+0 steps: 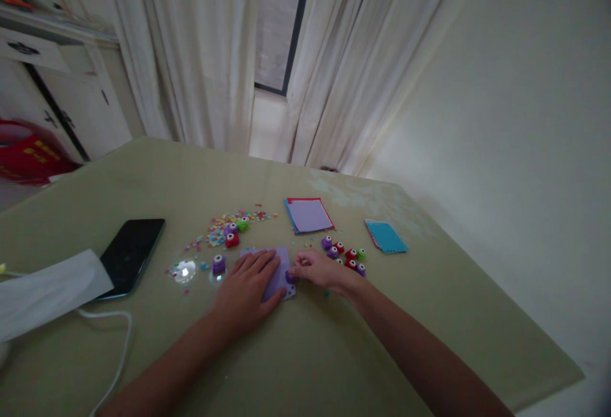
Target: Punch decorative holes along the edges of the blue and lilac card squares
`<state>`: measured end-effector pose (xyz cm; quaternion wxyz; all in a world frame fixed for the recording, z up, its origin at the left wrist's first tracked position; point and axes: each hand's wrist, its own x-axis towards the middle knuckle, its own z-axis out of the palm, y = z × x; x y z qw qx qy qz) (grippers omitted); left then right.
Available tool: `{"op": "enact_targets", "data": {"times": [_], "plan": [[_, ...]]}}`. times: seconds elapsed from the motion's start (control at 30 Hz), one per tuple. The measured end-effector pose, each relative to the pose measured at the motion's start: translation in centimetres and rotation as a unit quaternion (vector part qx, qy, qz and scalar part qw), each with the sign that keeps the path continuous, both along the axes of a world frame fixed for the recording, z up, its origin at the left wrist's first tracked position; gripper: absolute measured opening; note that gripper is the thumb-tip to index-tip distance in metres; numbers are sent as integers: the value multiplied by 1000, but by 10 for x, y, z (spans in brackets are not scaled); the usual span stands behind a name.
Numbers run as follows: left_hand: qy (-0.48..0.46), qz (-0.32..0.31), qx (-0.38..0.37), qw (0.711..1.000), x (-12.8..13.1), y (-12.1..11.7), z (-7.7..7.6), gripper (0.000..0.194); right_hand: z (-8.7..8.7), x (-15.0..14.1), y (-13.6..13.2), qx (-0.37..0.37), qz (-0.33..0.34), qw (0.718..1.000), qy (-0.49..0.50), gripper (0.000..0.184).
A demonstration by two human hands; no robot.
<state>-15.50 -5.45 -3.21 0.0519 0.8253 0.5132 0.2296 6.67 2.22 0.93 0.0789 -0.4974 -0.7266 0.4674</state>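
My left hand (252, 277) lies flat with its fingers stretched out on a purple paper sheet (282, 258), holding it against the table. At the sheet's right edge my right hand (310, 265) is closed in a pinch on a small purple hole punch (289, 276), mostly covered by the fingers. Small dark holes show near the sheet's lower right corner. Just left of my left hand stands another purple punch (218, 265) with a single eye. Beyond my right wrist sits a cluster of red, purple and green one-eyed punches (351, 254).
Colourful paper bits (217, 232) are scattered at the back left, beside a red punch (231, 240) and a green one (243, 224). Stacked paper sheets (310, 214) and a blue pad (387, 237) lie farther back. A phone (131, 254) and white cable (125, 347) are at left.
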Motion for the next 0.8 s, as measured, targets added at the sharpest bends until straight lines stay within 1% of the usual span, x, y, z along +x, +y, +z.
{"op": "enact_targets", "data": {"times": [0.23, 0.4, 0.5, 0.6, 0.67, 0.7, 0.8], "plan": [[-2, 0, -9, 1000, -1, -1, 1, 56, 4, 0, 5, -19, 0, 1000, -6, 32], [-19, -1, -2, 1000, 0, -1, -1, 54, 5, 1, 3, -5, -20, 1000, -24, 31], [-20, 2, 4, 1000, 0, 0, -1, 54, 11, 9, 5, 26, -48, 998, -35, 29], [-16, 0, 13, 1000, 0, 0, 0, 56, 24, 6, 6, 103, -98, 989, -41, 19], [-14, -6, 24, 1000, 0, 0, -1, 56, 35, -10, 2, 159, -105, 981, -27, 9], [-14, -9, 31, 999, 0, -1, -1, 55, 40, -23, -2, 178, -92, 980, -15, 7], [-19, 1, 58, 998, 1, -2, -5, 46, 46, -78, -19, 198, -5, 980, 23, 18]]}}
